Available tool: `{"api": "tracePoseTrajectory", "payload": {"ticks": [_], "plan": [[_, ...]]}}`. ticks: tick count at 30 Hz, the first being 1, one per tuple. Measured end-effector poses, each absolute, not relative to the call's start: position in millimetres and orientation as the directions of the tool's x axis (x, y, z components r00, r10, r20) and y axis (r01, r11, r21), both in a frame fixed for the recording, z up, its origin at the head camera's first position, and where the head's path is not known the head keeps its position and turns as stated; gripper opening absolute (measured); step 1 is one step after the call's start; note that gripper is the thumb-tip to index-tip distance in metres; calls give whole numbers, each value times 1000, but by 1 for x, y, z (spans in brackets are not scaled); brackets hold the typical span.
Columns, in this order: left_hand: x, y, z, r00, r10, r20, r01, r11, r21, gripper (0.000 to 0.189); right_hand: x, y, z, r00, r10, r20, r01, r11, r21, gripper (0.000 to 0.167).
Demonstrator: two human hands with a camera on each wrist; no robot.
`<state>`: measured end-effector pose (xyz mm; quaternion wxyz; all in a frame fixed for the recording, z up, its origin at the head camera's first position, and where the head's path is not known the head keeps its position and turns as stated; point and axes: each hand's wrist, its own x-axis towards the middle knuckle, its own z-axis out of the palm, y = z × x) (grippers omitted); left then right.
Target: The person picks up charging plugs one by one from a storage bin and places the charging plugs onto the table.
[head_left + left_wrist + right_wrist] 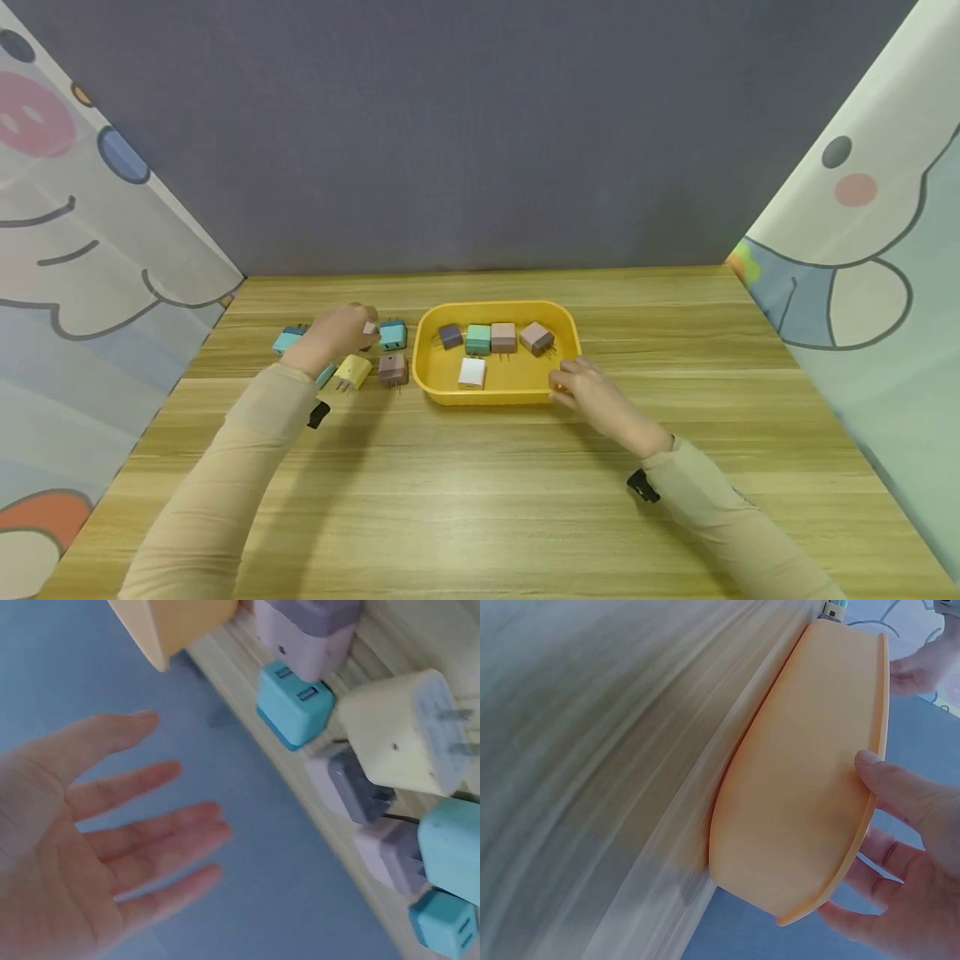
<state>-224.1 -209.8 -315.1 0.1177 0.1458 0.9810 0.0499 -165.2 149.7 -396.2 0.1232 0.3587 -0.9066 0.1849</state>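
Over a group of plug chargers on the left of the table, my left hand (333, 337) hovers with fingers apart and nothing held, as the left wrist view confirms. Nearest to it are a turquoise charger (392, 337), a cream charger (352, 371) and a mauve charger (393, 369). Small purple-grey chargers (349, 784) lie among them, partly hidden by the hand in the head view. My right hand (592, 396) pinches the near right rim of a yellow bin (795, 772), thumb outside and fingers over the inner side.
Several chargers lie in the bin: a dark purple one (450, 337), a green one (477, 339), a white one (472, 373) and pinkish ones (503, 337). Bare wood table (675, 333) extends to the right. A grey panel (480, 142) stands behind.
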Motion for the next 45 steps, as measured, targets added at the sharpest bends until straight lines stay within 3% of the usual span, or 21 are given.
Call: {"api": "tracePoseTrajectory", "payload": {"ticks": [12,30,45], "plan": [[-234,-171,-311,-886,445,-132,426,892,152,34,-165,148,-396,-723,-597,346,-686,677,-266,14],[-250,-103,-303,-816,539,-209,521,842,140,36,-166,147,-395,-731,-600,326,-680,682,-269,14],[-260,-53,-307,-736,630,-247,633,770,79,32,-166,149,-386,-746,-631,213,-665,693,-279,13]]}}
